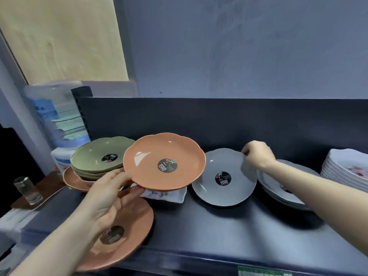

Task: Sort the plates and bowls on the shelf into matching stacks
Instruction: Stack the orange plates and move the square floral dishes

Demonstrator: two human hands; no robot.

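My left hand (108,193) grips an orange scalloped plate (165,162) by its left rim and holds it tilted above the shelf (229,232). Below that hand a larger orange plate (137,230) lies at the shelf's front edge. A stack of green plates (99,158) sits at the back left on another orange plate (74,181). My right hand (257,154) pinches the far right rim of a grey plate (223,180), which leans against a stack of grey plates (286,188). A white rectangular dish (169,195) lies under the held plate.
A stack of white floral dishes (346,170) stands at the far right. Behind the shelf's left end are a water jug (57,114) and a glass (27,190) on a brown board. The shelf's dark back panel (219,120) rises behind the plates.
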